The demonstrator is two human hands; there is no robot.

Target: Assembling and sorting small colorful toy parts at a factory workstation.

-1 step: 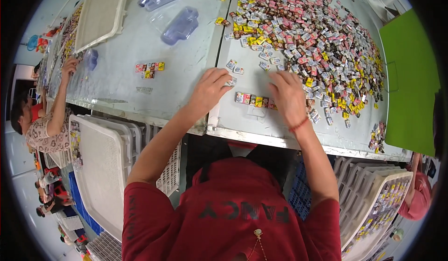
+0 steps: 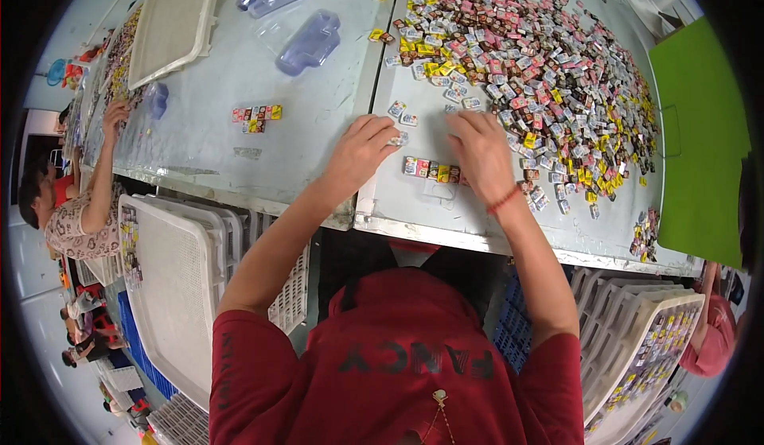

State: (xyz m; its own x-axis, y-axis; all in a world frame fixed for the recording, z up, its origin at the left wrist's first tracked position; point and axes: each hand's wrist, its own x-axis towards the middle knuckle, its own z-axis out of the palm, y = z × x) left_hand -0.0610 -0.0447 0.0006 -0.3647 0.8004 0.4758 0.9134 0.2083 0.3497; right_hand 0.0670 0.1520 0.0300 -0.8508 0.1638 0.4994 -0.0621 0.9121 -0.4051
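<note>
My left hand (image 2: 360, 155) has its fingers drawn together, with a small white pack (image 2: 401, 139) at the fingertips. To its right, my right hand (image 2: 482, 152) hangs low over the table with bent fingers, thumb and forefinger apart. A white pack (image 2: 450, 109) lies partly under its forefinger. Below both hands is a short row of small packs (image 2: 432, 171) in white, pink, brown and yellow; my right hand covers its right end. Two loose white packs (image 2: 403, 114) lie just beyond my left fingertips.
A big heap of small packs (image 2: 525, 71) spreads over the right table. Left of the seam are another small group (image 2: 256, 116), clear plastic trays (image 2: 309, 43) and a white tray (image 2: 171, 27). Stacked crates (image 2: 171, 278) stand below the edge. A co-worker (image 2: 79, 206) works at far left.
My right hand has shifted slightly left, its fingertips now reaching over the white pack beside it. My left hand has stayed nearly in place.
</note>
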